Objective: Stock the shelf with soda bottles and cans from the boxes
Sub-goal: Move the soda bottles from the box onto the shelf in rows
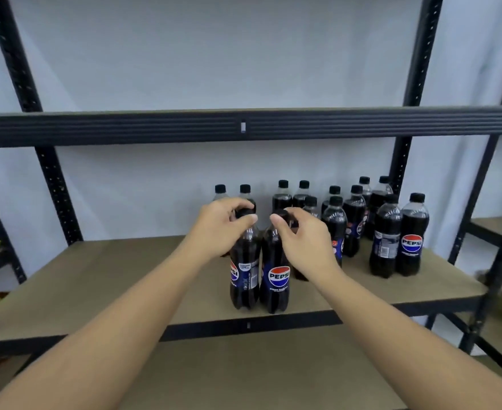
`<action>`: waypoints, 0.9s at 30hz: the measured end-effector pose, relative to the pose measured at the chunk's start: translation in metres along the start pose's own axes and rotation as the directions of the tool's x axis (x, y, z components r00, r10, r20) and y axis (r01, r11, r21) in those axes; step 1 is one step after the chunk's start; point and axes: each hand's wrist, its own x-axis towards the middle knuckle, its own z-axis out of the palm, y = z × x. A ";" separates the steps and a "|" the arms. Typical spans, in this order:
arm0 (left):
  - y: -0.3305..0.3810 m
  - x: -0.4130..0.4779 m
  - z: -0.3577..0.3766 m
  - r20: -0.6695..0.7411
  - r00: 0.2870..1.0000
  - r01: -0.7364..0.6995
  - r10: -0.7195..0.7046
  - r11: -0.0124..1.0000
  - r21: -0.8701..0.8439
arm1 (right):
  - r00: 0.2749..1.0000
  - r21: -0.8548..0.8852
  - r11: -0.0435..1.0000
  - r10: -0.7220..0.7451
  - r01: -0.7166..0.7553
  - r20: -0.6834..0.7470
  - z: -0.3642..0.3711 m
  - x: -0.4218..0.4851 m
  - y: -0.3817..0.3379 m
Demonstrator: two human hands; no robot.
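Both forearms (110, 329) are reaching in from the bottom edge. Left hand (221, 224) is gripping the cap of the left Pepsi bottle (244, 279); right hand (303, 236) is gripping the cap of the right Pepsi bottle (275, 288). Both are standing upright, touching, near the front edge of the shelf board (125, 270). Other bottles (386, 241) are standing behind, toward the right.

Shelf board (110, 267): matt tan pressed wood, smooth. Above the shelf board, frame beam (155, 127): black metal, ribbed, dull sheen. On the shelf board, bottles (275, 294): glossy clear plastic; caps (417, 197) black plastic; labels (411, 243) slick.
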 end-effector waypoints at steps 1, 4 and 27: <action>-0.004 0.006 0.004 0.004 1.000 0.026 -0.026 1.000 -0.005 | 1.000 -0.019 1.000 0.011 -0.011 -0.003 0.007 0.007 0.004; -0.016 0.022 0.017 -0.013 0.999 0.050 -0.050 0.999 -0.008 | 0.999 -0.032 0.998 0.048 -0.048 -0.016 0.022 0.021 0.010; -0.137 -0.053 0.103 0.143 0.944 0.296 -0.298 0.954 0.035 | 0.864 0.109 0.938 0.252 -0.329 0.435 0.076 -0.041 0.110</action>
